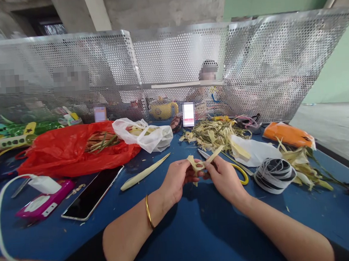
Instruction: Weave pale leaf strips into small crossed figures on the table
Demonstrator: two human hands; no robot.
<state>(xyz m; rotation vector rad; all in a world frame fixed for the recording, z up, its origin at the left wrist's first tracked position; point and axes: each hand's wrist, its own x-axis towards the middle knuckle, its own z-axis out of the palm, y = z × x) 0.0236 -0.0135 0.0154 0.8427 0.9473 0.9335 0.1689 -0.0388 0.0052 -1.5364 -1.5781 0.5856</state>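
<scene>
1. While both forearms reach in over the blue desk (181,234), a gold bracelet (149,211) circles the left wrist.
2. The left hand (171,180) and the right hand (226,178) come close together in front of the body, with the pale leaf strip (191,161) between them.
3. The left fingers are clamped on the left side of the strip, where it bends into a small loop; the lower fingers curl beneath it, partly hidden.
4. The right fingers pinch the loop's right side, thumb on top. One end of the strip slants up and away past the right fingertips, and a short tail hangs below the loop.
5. To the left lie a dark phone (92,196) and a purple power strip (44,205) with a white charger (44,184) on it; to the right sits a spool of cord (274,175).
6. A long pale leaf (144,172) lies just beyond the left hand, and yellow-handled scissors (244,175) are partly hidden behind the right.
7. Further out, from left to right, are a red bag (60,149), a white bag (155,139), a heap of dry leaves (207,134) and an orange packet (288,134).
8. Behind everything on the desk stands a perforated metal screen (169,48).
</scene>
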